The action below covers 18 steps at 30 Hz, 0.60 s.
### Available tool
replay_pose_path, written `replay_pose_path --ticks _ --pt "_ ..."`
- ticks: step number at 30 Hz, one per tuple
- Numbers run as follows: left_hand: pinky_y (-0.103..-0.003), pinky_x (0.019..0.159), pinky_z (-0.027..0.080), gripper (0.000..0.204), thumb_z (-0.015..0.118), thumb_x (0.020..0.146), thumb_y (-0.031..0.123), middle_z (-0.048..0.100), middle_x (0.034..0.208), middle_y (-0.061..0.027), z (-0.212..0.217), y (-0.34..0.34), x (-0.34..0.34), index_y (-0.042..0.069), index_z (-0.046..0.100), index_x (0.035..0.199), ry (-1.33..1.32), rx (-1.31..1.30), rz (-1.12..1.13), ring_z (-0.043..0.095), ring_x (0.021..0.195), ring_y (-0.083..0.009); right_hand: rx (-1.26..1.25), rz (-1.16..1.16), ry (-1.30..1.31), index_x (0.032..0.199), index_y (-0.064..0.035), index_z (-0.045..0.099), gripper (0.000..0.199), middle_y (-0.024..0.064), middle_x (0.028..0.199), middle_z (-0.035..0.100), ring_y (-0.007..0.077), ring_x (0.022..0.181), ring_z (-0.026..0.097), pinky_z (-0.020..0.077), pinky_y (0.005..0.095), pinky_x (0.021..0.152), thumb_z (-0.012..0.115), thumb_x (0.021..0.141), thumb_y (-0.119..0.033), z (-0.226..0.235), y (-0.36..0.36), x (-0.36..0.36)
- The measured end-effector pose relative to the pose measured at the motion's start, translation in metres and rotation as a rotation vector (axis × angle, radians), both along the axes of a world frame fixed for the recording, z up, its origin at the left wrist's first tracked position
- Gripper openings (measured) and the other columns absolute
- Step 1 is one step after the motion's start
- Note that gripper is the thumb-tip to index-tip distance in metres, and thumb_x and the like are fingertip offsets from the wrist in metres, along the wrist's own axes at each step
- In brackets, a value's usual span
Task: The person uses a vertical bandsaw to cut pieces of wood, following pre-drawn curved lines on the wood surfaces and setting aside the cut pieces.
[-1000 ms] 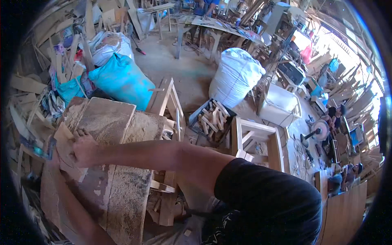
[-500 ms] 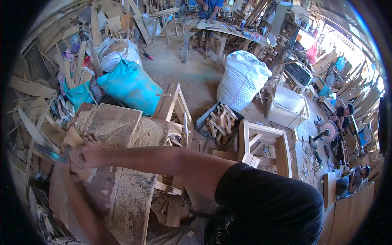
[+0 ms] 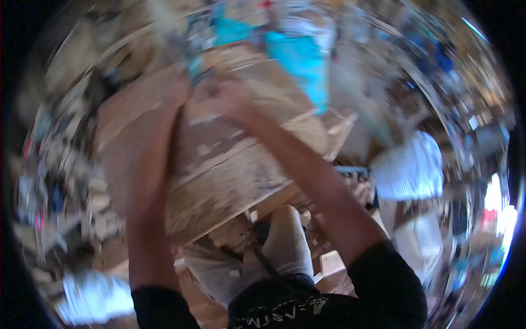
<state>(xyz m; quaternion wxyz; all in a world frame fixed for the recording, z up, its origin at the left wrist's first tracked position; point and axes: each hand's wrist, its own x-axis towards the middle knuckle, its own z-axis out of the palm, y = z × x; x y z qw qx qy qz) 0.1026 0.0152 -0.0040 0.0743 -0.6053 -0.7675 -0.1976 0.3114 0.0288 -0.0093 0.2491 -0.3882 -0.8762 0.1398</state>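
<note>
Both my forearms reach forward over a dusty brown wooden work surface [image 3: 219, 181], and the picture is smeared by motion. My left hand [image 3: 178, 85] is at the far part of the surface, seemingly closed round the turquoise end [image 3: 194, 66] of a long, pale, blade-like tool [image 3: 163, 27] that points away from me. Close beside it, on the right, my right hand [image 3: 227, 97] looks closed over the boards. Blur hides its fingers and anything in them.
Sawdust lies on the near board [image 3: 224, 186]. Beyond the surface stands a turquoise sack [image 3: 298, 63]; a white sack [image 3: 411, 167] and a pale plastic bin [image 3: 419, 241] are to the right. Wood scraps crowd the left. My legs [image 3: 287, 238] are below the near edge.
My view has swung left, so the work surface and both hands now appear nearer the middle. The long pale tool has stayed by my left hand, and both forearms are now fully in sight.
</note>
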Motion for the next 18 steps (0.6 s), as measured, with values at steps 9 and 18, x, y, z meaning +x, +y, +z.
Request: replay_pose_path --ticks 9,18 --pt "-0.050 0.101 0.051 0.045 0.045 0.103 0.027 0.067 0.128 -0.0243 -0.003 -0.002 0.023 0.011 0.056 0.144 -0.274 0.136 -0.010 0.064 0.118 -0.0403 0.061 -0.064 -0.011 0.138 -0.0100 0.063 0.057 0.0281 0.137 0.061 0.0456 0.124 0.060 0.0482 0.0520 0.106 0.058 0.097 -0.049 0.016 -0.010 0.004" --pt "-0.053 0.095 0.053 0.043 0.045 0.103 0.026 0.070 0.118 -0.0254 -0.009 0.011 0.018 0.009 0.055 0.141 -0.238 0.231 -0.049 0.068 0.107 -0.0438 0.047 -0.079 0.021 0.140 -0.0114 0.062 0.055 0.0285 0.138 0.060 0.0456 0.125 0.060 0.0478 0.0510 0.107 0.060 0.097 -0.046 0.019 -0.008 0.004"
